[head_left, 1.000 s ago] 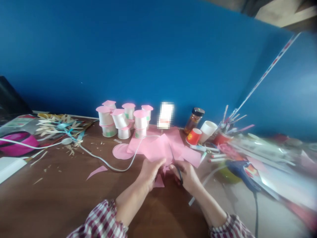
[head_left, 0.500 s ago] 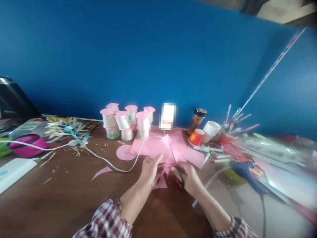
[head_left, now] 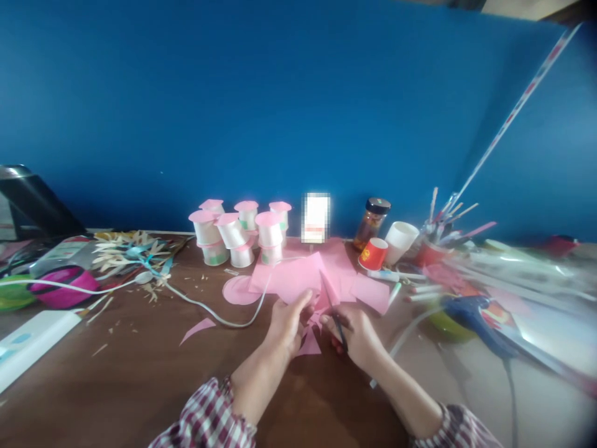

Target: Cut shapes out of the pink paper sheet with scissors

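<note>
My left hand (head_left: 288, 320) is closed on a piece of pink paper (head_left: 298, 277), the thumb lying on top of it. In my right hand (head_left: 354, 333) is a pair of dark scissors (head_left: 341, 326), its blades pointing away from me and lying along the paper's right side. Whether the blades are apart is hard to tell. Small pink offcuts (head_left: 311, 343) lie on the table between the hands. Behind the held piece lie larger pink sheets (head_left: 342, 255), with round pink discs (head_left: 240, 290) to their left.
Stacked white paper cups with pink tops (head_left: 217, 230) stand at the back. Right of them are a dark-lidded jar (head_left: 370, 224), a red cup (head_left: 373, 253), a white cup (head_left: 401, 241) and a blue glue gun (head_left: 485, 320). A white cable (head_left: 200, 311) crosses the left side beside a power strip (head_left: 37, 342).
The held pink paper has turned and shifted a little between my hands, with the scissors staying beside it. My view has swung slightly to the left.
</note>
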The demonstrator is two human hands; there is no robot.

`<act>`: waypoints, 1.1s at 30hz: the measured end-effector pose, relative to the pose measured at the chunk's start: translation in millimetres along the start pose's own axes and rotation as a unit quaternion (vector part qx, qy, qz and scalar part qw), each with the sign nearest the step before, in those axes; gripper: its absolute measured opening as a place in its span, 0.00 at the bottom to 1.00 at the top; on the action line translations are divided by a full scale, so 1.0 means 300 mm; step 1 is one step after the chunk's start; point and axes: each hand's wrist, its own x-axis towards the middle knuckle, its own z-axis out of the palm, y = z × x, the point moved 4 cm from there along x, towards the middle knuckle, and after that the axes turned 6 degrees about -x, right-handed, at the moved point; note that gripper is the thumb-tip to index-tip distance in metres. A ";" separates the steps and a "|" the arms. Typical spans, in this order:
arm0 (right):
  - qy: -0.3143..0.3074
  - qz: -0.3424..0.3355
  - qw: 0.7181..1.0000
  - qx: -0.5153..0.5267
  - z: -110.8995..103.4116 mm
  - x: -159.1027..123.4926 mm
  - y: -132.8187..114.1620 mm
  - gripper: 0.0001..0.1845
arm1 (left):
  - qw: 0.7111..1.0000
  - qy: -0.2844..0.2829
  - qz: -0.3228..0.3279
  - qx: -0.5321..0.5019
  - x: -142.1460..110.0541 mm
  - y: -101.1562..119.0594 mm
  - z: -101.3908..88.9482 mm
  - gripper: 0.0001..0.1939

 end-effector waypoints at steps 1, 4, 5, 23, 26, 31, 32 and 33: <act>0.000 0.003 1.000 -0.002 0.000 0.001 0.000 0.13 | 1.000 0.002 0.005 0.001 0.000 0.004 0.000 0.12; -0.003 0.014 1.000 0.000 0.003 0.006 0.006 0.13 | 1.000 0.013 0.018 0.022 0.000 0.017 -0.003 0.12; -0.006 0.015 1.000 0.004 0.004 0.007 0.009 0.13 | 0.999 0.018 0.020 0.031 0.000 0.021 -0.005 0.11; -0.057 -0.040 0.997 0.018 0.043 -0.001 0.010 0.12 | 0.996 0.055 -0.010 0.066 -0.018 0.011 -0.012 0.20; -0.057 -0.050 0.997 0.009 0.051 0.000 0.015 0.12 | 0.997 0.042 -0.014 0.069 -0.021 -0.004 -0.015 0.20; -0.061 -0.048 0.997 0.007 0.055 0.001 0.020 0.13 | 0.999 0.029 0.005 0.038 -0.024 -0.015 -0.010 0.18; -0.060 -0.047 0.997 0.007 0.055 0.001 0.020 0.13 | 0.999 0.023 0.009 0.031 -0.028 -0.015 -0.005 0.18; -0.060 -0.046 0.997 0.008 0.056 0.000 0.019 0.13 | 1.000 0.017 0.012 0.024 -0.032 -0.015 0.001 0.17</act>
